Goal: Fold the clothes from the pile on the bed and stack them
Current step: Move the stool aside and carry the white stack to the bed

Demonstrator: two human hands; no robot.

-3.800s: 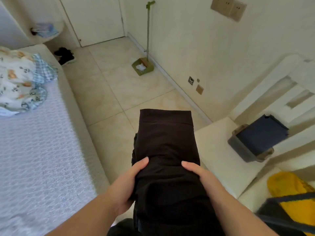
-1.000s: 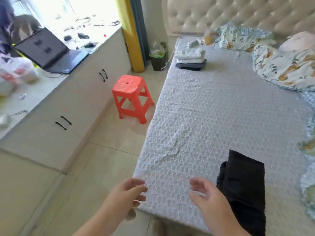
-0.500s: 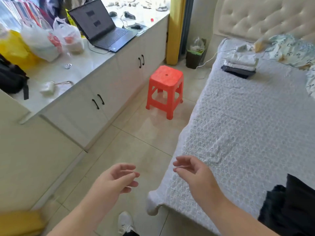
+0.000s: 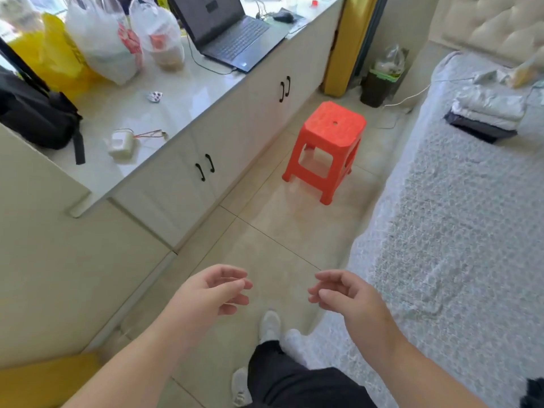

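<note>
Both hands are empty, the left hand (image 4: 216,290) and the right hand (image 4: 343,293) with loose, half-curled fingers above the floor beside the bed (image 4: 459,231). The stack of folded clothes (image 4: 487,111) lies far up the bed near the headboard, and a dark garment (image 4: 534,391) shows only at the lower right edge. I think the next step is to fetch that garment, so it is better to turn back to it and lift it with two hands underneath, to keep the folds.

Beige tiled floor (image 4: 265,231), daylit. Red plastic stool (image 4: 326,148) stands on it near the bed's edge. White cabinet (image 4: 206,148) with black handles along the left; laptop (image 4: 226,28), plastic bags (image 4: 117,36), black bag (image 4: 35,116) on its countertop. Bin (image 4: 379,83) beside yellow curtain (image 4: 341,45). Tufted headboard (image 4: 494,22) top right.
</note>
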